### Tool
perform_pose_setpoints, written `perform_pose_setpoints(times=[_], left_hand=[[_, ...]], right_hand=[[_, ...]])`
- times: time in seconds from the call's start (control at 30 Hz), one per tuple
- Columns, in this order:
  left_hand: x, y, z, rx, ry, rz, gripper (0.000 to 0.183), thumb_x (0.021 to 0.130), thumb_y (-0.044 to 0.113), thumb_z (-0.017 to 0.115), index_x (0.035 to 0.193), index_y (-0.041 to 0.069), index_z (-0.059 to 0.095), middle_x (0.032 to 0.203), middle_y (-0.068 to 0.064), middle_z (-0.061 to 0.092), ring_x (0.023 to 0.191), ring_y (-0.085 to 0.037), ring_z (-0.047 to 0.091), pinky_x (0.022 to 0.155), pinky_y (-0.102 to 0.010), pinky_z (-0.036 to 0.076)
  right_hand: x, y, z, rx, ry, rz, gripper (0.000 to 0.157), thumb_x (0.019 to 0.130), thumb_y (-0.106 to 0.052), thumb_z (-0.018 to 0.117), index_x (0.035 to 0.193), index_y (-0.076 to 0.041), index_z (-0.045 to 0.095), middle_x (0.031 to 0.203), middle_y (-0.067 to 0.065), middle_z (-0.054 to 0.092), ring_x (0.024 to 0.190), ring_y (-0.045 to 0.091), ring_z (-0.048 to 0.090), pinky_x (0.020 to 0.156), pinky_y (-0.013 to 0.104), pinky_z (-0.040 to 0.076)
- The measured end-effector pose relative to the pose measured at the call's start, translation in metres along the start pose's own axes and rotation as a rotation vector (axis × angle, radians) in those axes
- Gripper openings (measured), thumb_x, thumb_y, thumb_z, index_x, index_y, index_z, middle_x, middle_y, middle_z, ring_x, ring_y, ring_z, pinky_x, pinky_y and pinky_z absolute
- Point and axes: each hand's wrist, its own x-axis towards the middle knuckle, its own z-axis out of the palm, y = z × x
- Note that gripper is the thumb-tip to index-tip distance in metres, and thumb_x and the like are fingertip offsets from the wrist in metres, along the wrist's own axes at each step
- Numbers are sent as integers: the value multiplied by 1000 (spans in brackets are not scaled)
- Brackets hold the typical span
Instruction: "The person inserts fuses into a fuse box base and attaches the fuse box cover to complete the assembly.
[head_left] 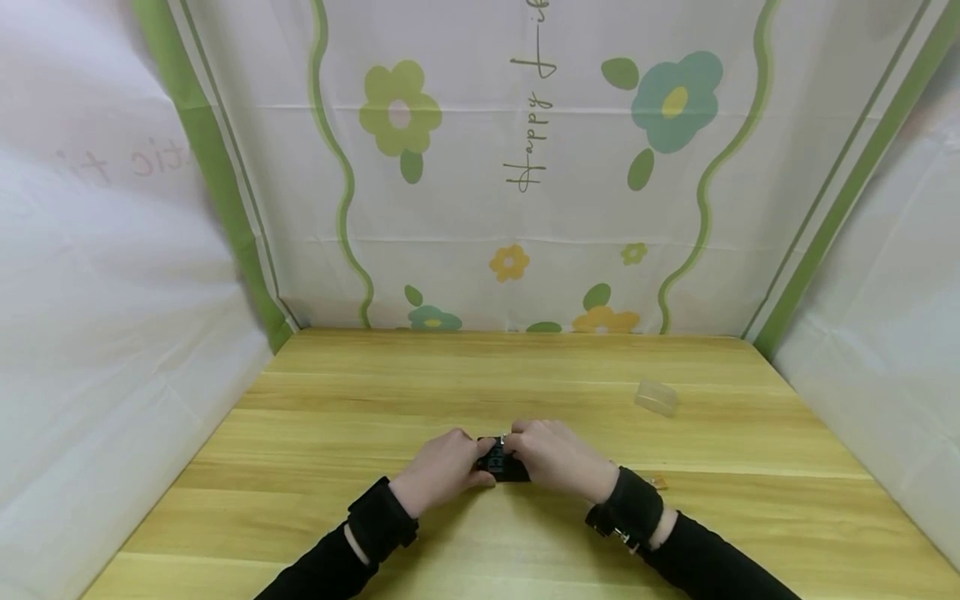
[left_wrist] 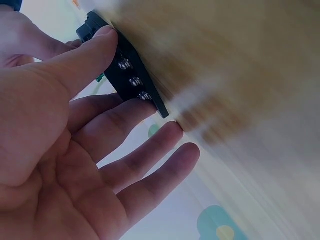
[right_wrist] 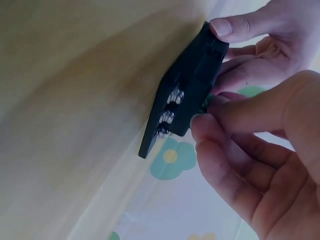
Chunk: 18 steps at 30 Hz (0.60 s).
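While both arms are reaching to the middle of the wooden table, the left hand is pinching the near-left end of a black block between thumb and bent finger; the other fingers are spreading loosely away. The block is lying between the two hands, on the table or just above it; I cannot tell which. Along its one side, three shiny metal pieces are showing in a row. I am judging the block to be light and stiff, probably hard plastic, so a firm hold at the end is suiting it well; its smooth faces may be slipping a little under a weak grip, and the metal row is looking like a place to avoid. To the right, the right hand is bringing thumb and forefinger together at the block's upper side, seemingly pinching a small green part, mostly hidden. This part is looking the more fragile, so gentle fingertips are seeming wiser there. Farther right, a clear plastic box is resting behind, and a small orange piece is lying beside the right wrist.
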Motion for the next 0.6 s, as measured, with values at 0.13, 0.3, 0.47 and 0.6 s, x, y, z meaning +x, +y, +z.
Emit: perform_pose_setpoints(times=[0.13, 0.3, 0.47, 0.6], left_hand=[[0, 1, -1, 0, 1, 5, 31, 85, 42, 67, 104, 19, 60, 74, 5, 56, 74, -12, 55, 61, -24, 39], [-1, 1, -1, 0, 6, 9, 30, 85, 41, 68, 102, 18, 60, 73, 5, 55, 72, -12, 54, 61, -24, 38], [0, 0, -1, -12, 12, 12, 29, 85, 42, 68, 99, 18, 59, 72, 7, 53, 67, -8, 50, 59, -22, 37], [0, 0, 0, -22, 15, 14, 28, 85, 41, 68, 98, 18, 59, 72, 7, 53, 65, -7, 48, 58, -22, 36]], right_hand=[[1, -2, 4, -16, 7, 13, 18, 78, 0, 66, 80, -17, 66, 73, -8, 46, 57, 3, 40, 50, 15, 33], [2, -2, 6, -4, 27, 22, 19, 77, 1, 68, 75, -18, 66, 70, -9, 45, 56, 3, 41, 51, 16, 34], [3, -2, 5, 7, 31, 27, 21, 77, 1, 67, 74, -19, 66, 69, -9, 44, 56, 3, 40, 51, 16, 34], [3, -3, 4, 11, 20, 37, 22, 78, 1, 67, 73, -20, 65, 69, -9, 42, 56, 4, 39, 51, 16, 33]])
